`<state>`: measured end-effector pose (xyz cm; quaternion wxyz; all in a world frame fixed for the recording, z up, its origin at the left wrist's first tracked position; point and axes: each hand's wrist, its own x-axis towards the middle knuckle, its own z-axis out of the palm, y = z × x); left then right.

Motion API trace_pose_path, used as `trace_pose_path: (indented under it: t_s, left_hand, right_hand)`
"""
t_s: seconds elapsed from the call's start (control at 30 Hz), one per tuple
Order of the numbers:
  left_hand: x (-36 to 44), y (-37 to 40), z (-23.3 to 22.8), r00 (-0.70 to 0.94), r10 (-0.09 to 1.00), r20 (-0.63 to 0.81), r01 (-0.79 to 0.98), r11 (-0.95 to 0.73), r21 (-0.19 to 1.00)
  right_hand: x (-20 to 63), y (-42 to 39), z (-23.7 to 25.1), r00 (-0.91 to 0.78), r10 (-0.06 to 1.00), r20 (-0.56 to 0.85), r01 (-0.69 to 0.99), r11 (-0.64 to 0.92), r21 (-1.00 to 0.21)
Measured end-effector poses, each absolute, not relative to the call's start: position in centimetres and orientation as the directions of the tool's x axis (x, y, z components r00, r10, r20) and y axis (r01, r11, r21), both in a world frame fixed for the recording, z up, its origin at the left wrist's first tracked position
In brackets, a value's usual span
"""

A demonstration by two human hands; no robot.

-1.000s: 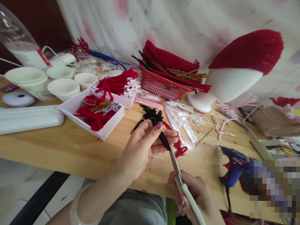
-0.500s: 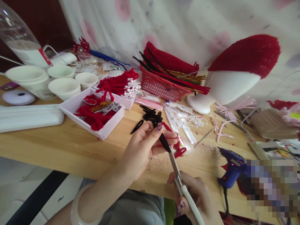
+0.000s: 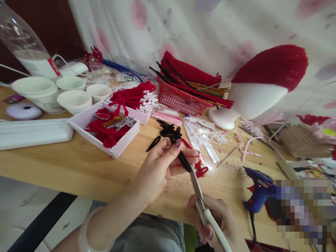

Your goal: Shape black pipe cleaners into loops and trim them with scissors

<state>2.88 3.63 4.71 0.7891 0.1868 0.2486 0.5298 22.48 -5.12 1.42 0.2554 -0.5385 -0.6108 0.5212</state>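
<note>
Black fuzz is pinching between the thumb and fingertips of my left hand [image 3: 160, 168], which is grasping a black pipe cleaner [image 3: 183, 161] just above the wooden table [image 3: 65, 164], while my right hand [image 3: 220, 220] is clenching the white handles of the scissors [image 3: 201, 196] and resting the blade tips right against the stem's lower end. Behind the pipe cleaner, a pile of black loops [image 3: 169, 130] is lying on the table; beyond that pile the red basket [image 3: 181, 99] is sitting, and to the pipe cleaner's left the white tray [image 3: 105, 131] of red pieces. The blue glue gun [image 3: 258, 189] is lying well to its right. I am judging that the blades are sitting so near my fingertips that a slip of the stem could be nicking skin, or cutting it short. Compared with a second ago, my hands are keeping the same hold; only the view is shifting slightly.
</note>
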Motion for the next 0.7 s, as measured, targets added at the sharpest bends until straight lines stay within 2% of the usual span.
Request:
trace_pose_path:
  t_s: [0.1,0.33,0.7]
  left_hand:
    - [2.72,3.57,4.84,0.326,0.926,-0.191,-0.729,0.375,0.573]
    - [2.58,3.36,4.97,0.335,0.914,-0.228,-0.682,0.402,0.61]
    - [2.83,3.14,4.72,0.29,0.936,-0.198,-0.698,0.348,0.626]
  right_hand:
    - [22.16,-4.88,1.58,-0.318,0.925,-0.208,0.334,-0.096,-0.938]
    - [22.13,-4.96,1.7,-0.274,0.94,-0.204,0.505,-0.039,-0.862]
    - [22.07,-4.67,1.85,-0.249,0.949,-0.192,0.571,-0.017,-0.821]
